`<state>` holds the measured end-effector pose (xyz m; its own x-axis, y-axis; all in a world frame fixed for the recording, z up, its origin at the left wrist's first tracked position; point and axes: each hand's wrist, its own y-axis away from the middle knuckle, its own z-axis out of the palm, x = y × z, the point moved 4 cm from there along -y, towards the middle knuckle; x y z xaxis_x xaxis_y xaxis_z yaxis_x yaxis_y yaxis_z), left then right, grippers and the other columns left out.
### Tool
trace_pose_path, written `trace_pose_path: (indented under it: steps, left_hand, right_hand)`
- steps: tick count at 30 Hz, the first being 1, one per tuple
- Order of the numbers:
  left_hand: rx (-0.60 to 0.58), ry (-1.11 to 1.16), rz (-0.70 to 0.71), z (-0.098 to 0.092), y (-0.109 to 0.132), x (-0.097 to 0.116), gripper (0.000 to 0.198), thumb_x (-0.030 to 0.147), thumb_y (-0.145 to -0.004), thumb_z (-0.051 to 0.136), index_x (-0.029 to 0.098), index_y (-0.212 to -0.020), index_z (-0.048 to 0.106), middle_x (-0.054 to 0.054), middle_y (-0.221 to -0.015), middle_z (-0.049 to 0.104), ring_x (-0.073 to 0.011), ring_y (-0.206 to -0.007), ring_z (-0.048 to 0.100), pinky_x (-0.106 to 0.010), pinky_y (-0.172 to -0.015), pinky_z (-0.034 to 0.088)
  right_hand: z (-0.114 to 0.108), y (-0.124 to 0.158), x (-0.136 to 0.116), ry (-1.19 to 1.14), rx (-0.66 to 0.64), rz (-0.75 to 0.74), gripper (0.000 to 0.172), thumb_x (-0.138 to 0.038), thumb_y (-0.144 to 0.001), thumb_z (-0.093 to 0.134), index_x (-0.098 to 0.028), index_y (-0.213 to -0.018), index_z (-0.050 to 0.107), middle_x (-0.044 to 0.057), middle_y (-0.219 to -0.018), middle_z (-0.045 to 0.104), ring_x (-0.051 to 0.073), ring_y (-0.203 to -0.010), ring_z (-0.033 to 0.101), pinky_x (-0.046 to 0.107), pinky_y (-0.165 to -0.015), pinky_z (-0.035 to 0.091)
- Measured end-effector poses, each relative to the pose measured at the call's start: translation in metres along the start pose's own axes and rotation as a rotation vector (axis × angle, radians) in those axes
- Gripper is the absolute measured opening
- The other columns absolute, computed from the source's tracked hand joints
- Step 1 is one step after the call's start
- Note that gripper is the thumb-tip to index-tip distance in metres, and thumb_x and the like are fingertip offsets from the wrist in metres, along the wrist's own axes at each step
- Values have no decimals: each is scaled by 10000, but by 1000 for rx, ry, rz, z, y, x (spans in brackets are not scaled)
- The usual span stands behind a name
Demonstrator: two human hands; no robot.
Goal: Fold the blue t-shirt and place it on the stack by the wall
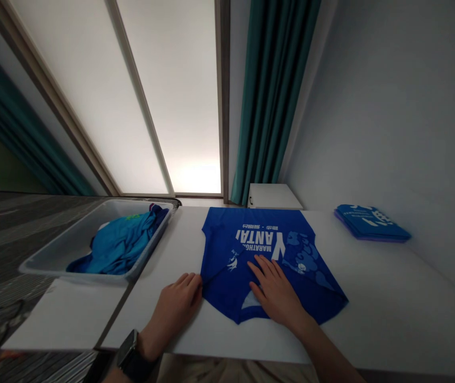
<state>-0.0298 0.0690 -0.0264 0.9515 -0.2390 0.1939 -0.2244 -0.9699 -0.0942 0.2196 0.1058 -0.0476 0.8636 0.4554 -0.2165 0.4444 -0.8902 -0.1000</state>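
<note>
A blue sleeveless running shirt [227, 287] lies spread on the white table, its white "MARATHON" print upside down from where I look. At the shirt's left edge, my left hand [179, 298] is closed, its fingers curled on the fabric there. My right hand [273, 287] rests flat on the middle of the shirt, fingers stretched out over the lower part of the print. Near my right hand the fabric shows a pale patch at the hem and a fold toward the lower right corner.
To the left stands a translucent plastic bin [48, 265] holding crumpled blue clothes [121, 242]. A stack of folded blue shirts [371, 223] sits on the table [387, 298] at the right, near the wall. Behind the table are a small white cabinet [275, 197] and teal curtains [277, 96].
</note>
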Motion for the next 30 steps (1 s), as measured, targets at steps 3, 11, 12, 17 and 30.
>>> trace_pose_path:
  steps: [3,11,12,17,30]
  left_hand:
    - [13,13,-12,1,4,-4,145,186,-896,416,243,-842,537,-40,-857,650,-195,-765,611,-287,-646,419]
    - [34,160,33,-5,-3,-15,125,308,-918,455,258,-944,567,-3,-792,644,-177,-683,610,-271,-613,392]
    - [49,188,30,-8,-8,-18,145,336,-930,443,257,-946,564,3,-767,638,-173,-664,604,-269,-607,389]
    - [87,323,53,-25,-53,-28,230,396,-950,397,233,-907,553,21,-664,591,-168,-608,568,-267,-581,364]
    - [101,397,110,1,-99,-31,212,345,-940,402,210,-937,566,22,-651,545,-166,-599,524,-276,-608,369]
  right_hand:
    - [1,0,1,10,-4,5,525,-432,-997,306,-235,-1470,419,68,-1554,354,238,-1447,268,464,-1193,194]
    - [-4,0,-2,22,-24,14,525,-421,-1002,301,-219,-1473,415,73,-1555,352,232,-1449,262,451,-1197,178]
    - [-5,0,-3,20,-26,14,525,-418,-1002,300,-216,-1473,414,76,-1556,350,232,-1450,260,451,-1197,176]
    - [-4,0,-2,-3,-30,13,520,-417,-1006,287,-230,-1476,405,67,-1566,331,228,-1457,240,445,-1198,167]
    - [-4,1,-1,-12,-14,-6,503,-389,-994,357,-218,-1462,425,82,-1551,358,242,-1444,269,454,-1188,190]
